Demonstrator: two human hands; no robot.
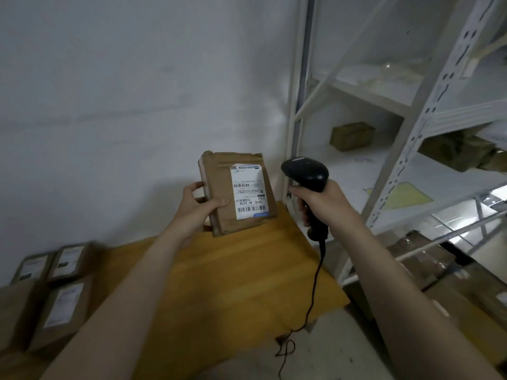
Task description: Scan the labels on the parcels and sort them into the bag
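My left hand [196, 205] grips a brown cardboard parcel [219, 185] by its left edge and holds it upright above the table, its white shipping label [248, 192] turned toward me and upside down. My right hand [319, 204] holds a black handheld barcode scanner [307, 171] by the handle, just right of the parcel. The scanner's head sits level with the label, and its black cable [315, 283] hangs down to the floor. No bag is in view.
A yellow wooden table [219, 275] stands against a white wall. Several labelled brown parcels [55, 286] lie at the lower left. White metal shelving [406, 149] with a few boxes rises on the right, and taped cartons [428, 261] sit under it.
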